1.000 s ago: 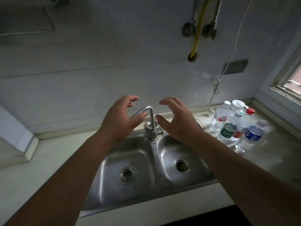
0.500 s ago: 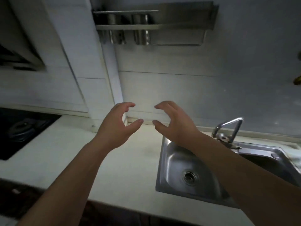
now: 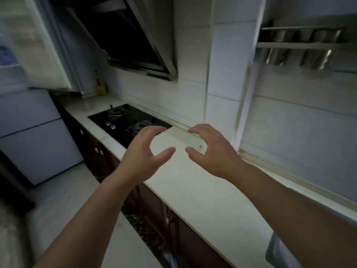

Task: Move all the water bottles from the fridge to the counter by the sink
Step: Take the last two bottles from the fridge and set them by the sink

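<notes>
My left hand and my right hand are held out side by side above the pale counter, fingers spread and curled, holding nothing. The fridge stands at the far left, pale lilac, its lower doors closed; its upper door swings open toward the counter. No water bottle is in view, and the sink is out of frame to the right.
A black gas hob is set in the counter beyond my hands, under a slanted range hood. A metal wall rack hangs at upper right. Dark cabinets run under the counter beside the pale floor.
The view has swung left, from the sink and the bottles beside it, along the counter to the hob and fridge. Both hands stayed empty and in the same pose.
</notes>
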Tool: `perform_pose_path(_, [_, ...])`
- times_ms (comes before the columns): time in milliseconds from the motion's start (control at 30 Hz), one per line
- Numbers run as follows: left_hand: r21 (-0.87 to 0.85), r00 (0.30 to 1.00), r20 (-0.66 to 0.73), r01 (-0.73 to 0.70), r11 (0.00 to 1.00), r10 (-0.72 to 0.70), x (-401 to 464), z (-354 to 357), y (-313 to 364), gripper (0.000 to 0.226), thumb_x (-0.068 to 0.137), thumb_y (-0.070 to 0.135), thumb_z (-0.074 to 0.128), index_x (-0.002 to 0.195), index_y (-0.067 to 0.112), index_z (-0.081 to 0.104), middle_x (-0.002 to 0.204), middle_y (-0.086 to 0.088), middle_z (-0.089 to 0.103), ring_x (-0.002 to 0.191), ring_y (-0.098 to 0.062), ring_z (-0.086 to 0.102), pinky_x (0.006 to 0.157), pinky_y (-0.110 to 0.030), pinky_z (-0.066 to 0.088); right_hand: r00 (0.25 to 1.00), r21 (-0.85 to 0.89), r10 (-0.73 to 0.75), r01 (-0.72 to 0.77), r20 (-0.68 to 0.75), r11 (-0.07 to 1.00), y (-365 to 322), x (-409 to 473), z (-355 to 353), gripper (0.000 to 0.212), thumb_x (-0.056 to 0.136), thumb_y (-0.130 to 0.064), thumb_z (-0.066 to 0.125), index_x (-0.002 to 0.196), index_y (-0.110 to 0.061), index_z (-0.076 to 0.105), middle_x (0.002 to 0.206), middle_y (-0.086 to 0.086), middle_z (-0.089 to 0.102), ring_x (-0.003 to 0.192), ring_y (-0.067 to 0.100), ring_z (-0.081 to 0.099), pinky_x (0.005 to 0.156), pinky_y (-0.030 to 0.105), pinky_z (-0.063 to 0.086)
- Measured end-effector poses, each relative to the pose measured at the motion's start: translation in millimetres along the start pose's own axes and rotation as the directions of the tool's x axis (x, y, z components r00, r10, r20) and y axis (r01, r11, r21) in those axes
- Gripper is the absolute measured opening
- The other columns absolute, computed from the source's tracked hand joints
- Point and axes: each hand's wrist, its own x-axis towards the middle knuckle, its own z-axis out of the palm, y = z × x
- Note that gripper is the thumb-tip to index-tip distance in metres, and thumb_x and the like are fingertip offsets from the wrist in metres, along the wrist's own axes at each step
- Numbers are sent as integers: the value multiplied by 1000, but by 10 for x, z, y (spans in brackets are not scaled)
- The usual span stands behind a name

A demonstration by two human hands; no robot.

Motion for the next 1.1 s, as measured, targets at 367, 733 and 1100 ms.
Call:
perform_pose_path(367, [152, 958, -213, 225, 962, -191, 121, -916, -1011, 57, 82, 45, 68, 134, 31, 50, 129, 19, 47, 119, 0, 43, 94, -17, 35, 954, 163, -251, 225, 162, 961, -469, 1204, 1076, 54, 90, -43, 61, 140, -31, 45, 141, -15, 43, 130, 3, 37, 104, 23, 32])
perform_pose_path(733, [295, 913, -332, 340, 893, -238, 1002, -1391, -1868, 59, 82, 38, 73, 136, 29, 50, 127, 20, 45, 121, 0, 42, 98, -22, 32, 878, 274, -428, 367, 215, 889, -541, 2734, 1884, 56, 91, -44, 60, 142, -29, 41, 142, -14, 41, 131, 4, 35, 103, 21, 28])
perform_pose_path(1100, [390, 859, -418, 462, 796, -294, 1092, -2131, -2725, 65, 81, 51, 67, 138, 24, 49, 139, 5, 50, 129, -12, 45, 108, -35, 38, 806, 373, -553, 457, 210, 807, -1170, 3701, 2798, 57, 90, -44, 62, 141, -28, 44, 142, -12, 43, 132, 6, 35, 102, 21, 26])
